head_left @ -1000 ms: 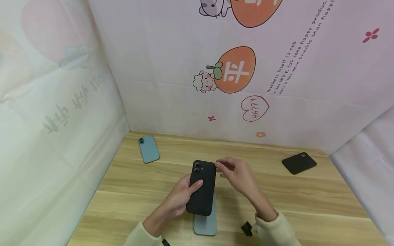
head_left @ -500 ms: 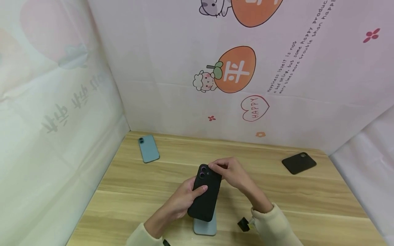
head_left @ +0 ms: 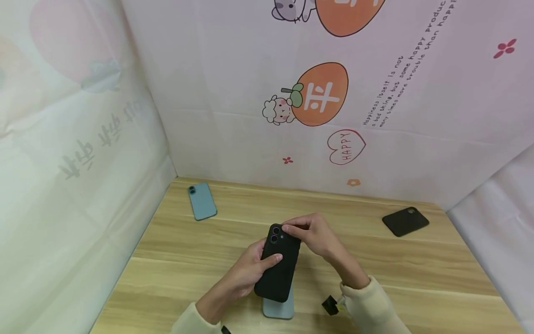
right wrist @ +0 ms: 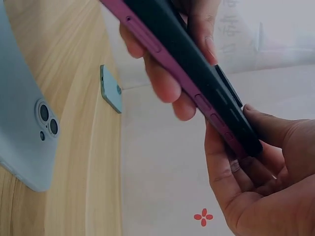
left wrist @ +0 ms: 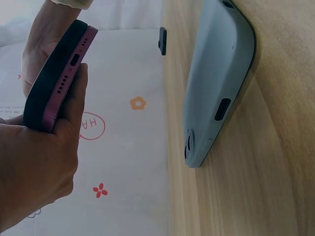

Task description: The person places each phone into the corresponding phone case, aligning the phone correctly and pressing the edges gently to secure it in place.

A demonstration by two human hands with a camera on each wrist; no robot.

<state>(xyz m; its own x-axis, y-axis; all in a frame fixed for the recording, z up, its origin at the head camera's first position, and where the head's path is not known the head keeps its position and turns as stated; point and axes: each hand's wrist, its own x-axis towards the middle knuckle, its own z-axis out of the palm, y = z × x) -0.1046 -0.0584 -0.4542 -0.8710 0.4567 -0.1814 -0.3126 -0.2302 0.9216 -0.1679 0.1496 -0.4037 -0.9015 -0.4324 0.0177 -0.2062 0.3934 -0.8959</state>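
Observation:
Over the table my left hand grips a pink phone together with a black phone case, its thumb lying across the case's back. The case covers the phone's back, and the pink side edge with its buttons shows uncovered. At the camera end, my right hand pinches the top corner, thumb on the case's back by the lens and fingers on the far side. The screen is hidden. Below lies a light blue-grey phone on the table, partly covered by the held phone in the head view.
A blue phone lies at the table's back left. Toward the back right is a second black phone case with a camera cutout. Printed cloth walls rise along the table's back and sides.
The right hand has moved in from beside the phone's top edge and now pinches its corner. The held phone and case have shifted slightly down and right and tilted clockwise.

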